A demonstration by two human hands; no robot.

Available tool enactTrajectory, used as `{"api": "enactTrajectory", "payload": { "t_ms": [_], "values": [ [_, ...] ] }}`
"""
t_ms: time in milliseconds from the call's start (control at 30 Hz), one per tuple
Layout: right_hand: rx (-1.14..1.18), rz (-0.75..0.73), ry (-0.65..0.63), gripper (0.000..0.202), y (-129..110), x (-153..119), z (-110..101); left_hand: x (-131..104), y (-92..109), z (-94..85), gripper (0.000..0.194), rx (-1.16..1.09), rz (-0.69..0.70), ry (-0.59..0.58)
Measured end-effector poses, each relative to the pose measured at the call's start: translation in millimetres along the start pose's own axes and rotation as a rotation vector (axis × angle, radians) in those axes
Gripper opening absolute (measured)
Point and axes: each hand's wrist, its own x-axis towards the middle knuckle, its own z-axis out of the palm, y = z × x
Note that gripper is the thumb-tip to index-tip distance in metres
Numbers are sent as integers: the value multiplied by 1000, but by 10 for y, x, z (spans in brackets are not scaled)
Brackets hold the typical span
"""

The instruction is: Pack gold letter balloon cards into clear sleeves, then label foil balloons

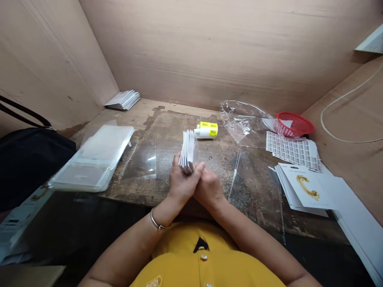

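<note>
A bundle of thin white packets (187, 147) stands on edge in front of me, fanned slightly at the top. My left hand (183, 181) is wrapped round its near lower end, thumb on the right side. Against that thumb sits my right hand (211, 185), fingers curled closed; what is inside them, if anything, is hidden. Just beyond the bundle, a roll of yellow and white barcode labels (207, 130) lies on its side on the worn wooden table (161, 159).
Clear plastic sleeves (97, 159) are piled left, beside a black bag (32, 159). More packets (124, 99) lie in the back left corner. To the right are crumpled clear plastic (242, 123), a red basket (299, 124), label sheets (293, 149) and cards with a gold C balloon picture (306, 187).
</note>
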Motion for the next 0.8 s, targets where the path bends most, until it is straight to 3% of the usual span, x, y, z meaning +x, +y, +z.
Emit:
{"api": "enactTrajectory", "payload": {
  "t_ms": [100, 233, 300, 367, 400, 433, 500, 567, 633, 700, 800],
  "values": [
    [8, -85, -93, 49, 71, -19, -127, 223, -112, -244, 35, -76, 33, -161],
    [162, 147, 83, 80, 412, 131, -400, 404, -205, -554, 41, -250, 22, -435],
    [420, 211, -33, 89, 543, 220, -493, 459, -156, -659, 37, -223, 54, -624],
    [729, 185, -268, 75, 572, 253, -536, 489, -56, -719, 33, -165, 125, -778],
    [829, 170, -326, 63, 549, 241, -543, 487, -6, -732, 34, -146, 158, -805],
    [867, 165, -323, 51, 511, 213, -543, 470, 31, -733, 38, -142, 177, -790],
    [795, 164, -196, 32, 426, 125, -530, 383, 39, -700, 52, -185, 177, -676],
    [699, 135, -99, 24, 377, 28, -499, 245, -50, -622, 66, -234, 151, -532],
    [691, 108, -97, 24, 381, -53, -452, 108, -194, -529, 64, -224, 140, -444],
    [710, 110, -110, 24, 416, -109, -399, 30, -324, -460, 53, -167, 150, -415],
    [717, 143, -91, 23, 462, -137, -333, 79, -403, -438, 49, -115, 151, -487]
  ]
}}
